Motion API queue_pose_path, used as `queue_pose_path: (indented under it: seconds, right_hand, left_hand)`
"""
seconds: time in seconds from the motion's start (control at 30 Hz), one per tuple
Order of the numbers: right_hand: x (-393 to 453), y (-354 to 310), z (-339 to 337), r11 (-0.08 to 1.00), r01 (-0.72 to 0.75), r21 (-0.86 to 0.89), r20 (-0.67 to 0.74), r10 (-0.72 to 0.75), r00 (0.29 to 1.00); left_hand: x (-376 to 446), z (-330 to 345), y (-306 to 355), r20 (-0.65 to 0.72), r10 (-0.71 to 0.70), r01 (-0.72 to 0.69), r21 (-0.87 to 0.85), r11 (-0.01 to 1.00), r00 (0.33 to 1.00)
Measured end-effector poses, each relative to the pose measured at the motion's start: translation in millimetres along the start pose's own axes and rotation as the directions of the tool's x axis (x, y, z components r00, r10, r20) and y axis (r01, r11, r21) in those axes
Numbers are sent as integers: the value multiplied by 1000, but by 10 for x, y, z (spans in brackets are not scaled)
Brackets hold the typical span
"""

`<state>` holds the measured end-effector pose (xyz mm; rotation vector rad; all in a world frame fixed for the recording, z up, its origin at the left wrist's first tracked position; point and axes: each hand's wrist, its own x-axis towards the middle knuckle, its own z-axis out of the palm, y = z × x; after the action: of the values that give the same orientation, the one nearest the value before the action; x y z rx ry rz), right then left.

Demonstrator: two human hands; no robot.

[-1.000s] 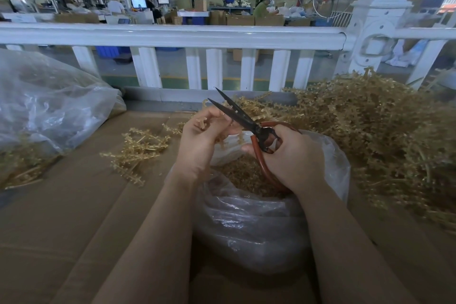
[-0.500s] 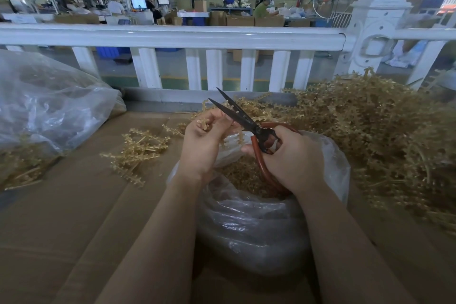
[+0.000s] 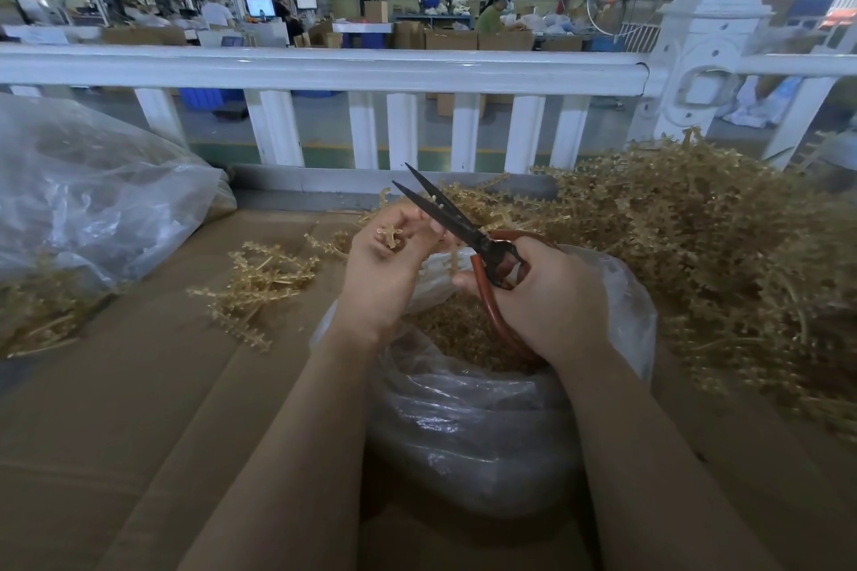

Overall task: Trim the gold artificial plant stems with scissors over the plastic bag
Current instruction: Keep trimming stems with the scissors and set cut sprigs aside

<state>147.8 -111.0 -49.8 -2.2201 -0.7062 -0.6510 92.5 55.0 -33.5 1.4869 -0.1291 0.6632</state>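
Observation:
My left hand [image 3: 387, 267] pinches a small gold plant stem [image 3: 391, 237] just above the open clear plastic bag [image 3: 463, 422]. My right hand [image 3: 552, 297] grips the red handles of black-bladed scissors [image 3: 445, 216]. The blades stand parted and point up and left, right beside the stem and my left fingers. Gold trimmings fill the bag under both hands. A big heap of gold stems [image 3: 695, 255] lies to the right, and a small pile of gold stems [image 3: 259, 283] lies on the cardboard to the left.
Brown cardboard [image 3: 139, 408] covers the work surface. A second clear bag [image 3: 92, 199] with gold pieces sits at the far left. A white railing [image 3: 324, 67] runs across behind the surface, with a white post [image 3: 695, 60] at the right. People work far behind it.
My left fingers have shifted their hold on the stem beside the blades. The scissors and my right hand have stayed almost still.

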Motion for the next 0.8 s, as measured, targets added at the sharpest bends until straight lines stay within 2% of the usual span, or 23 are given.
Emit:
queue_pose_path:
  seconds: [0.43, 0.8]
  right_hand:
    - [3, 5, 13, 1000, -2, 19, 48, 2, 999]
    - [10, -9, 4, 1000, -20, 4, 41, 20, 999]
  left_hand:
    - [-9, 16, 29, -49, 25, -28, -60, 998, 998]
    - [1, -7, -8, 10, 69, -70, 77, 995, 998]
